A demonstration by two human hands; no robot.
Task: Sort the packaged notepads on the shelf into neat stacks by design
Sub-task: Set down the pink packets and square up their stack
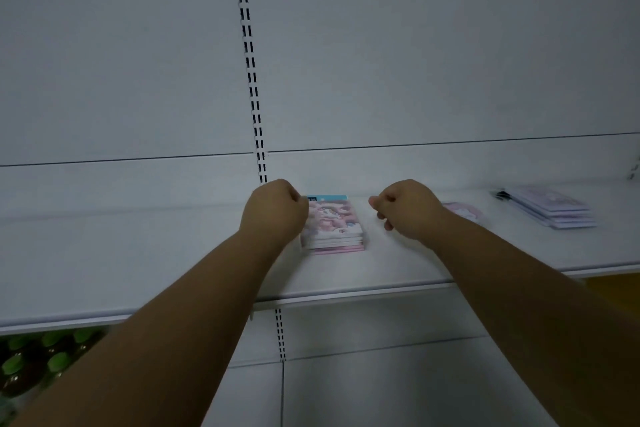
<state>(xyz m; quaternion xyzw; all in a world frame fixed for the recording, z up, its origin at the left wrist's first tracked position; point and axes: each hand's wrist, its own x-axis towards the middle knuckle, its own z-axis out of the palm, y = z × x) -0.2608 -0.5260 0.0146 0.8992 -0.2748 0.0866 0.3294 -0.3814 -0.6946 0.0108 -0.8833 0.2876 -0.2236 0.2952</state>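
Note:
A stack of pink cartoon notepads (pixel 334 225) with a blue header lies in the middle of the white shelf (pixel 138 263). My left hand (pixel 273 208) is curled in a fist at the stack's left edge, touching or just beside it. My right hand (pixel 405 208) hovers a little to the right of the stack, fingers curled, holding nothing that I can see. Behind my right wrist a single pink notepad (pixel 464 211) peeks out. A fanned stack of lilac notepads (pixel 550 208) lies at the far right.
The white slotted back panel (pixel 249 62) rises behind the shelf. Green-capped bottles (pixel 38 360) stand on the lower level at the bottom left. A yellow surface (pixel 616 291) shows under the shelf at the right.

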